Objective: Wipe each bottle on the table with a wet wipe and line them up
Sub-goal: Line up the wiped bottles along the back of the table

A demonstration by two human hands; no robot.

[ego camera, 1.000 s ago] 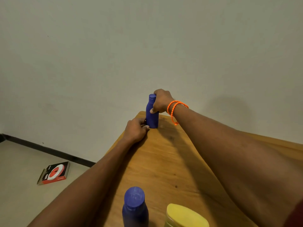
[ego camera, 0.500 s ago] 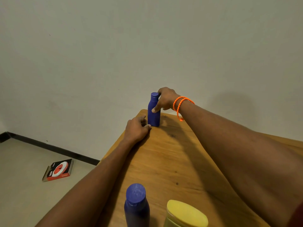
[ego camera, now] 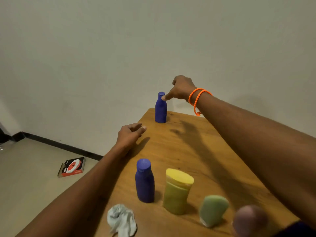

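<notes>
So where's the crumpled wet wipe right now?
The wet wipe lies at the near left edge of the table in the head view, just in front of the nearer blue bottle; neither hand touches it.

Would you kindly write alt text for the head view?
A right hand touches the neck of a small blue bottle standing at a wooden table's far corner; the left hand hovers open nearby.

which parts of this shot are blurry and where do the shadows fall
Head view: the far blue bottle and right hand look sharp; the near row smears, worst on the green bottle and the purplish cap at the bottom edge; the crumpled wipe is soft too. Arm shadows lie on the wooden table, with a fainter one on the wall. No glare.
</notes>
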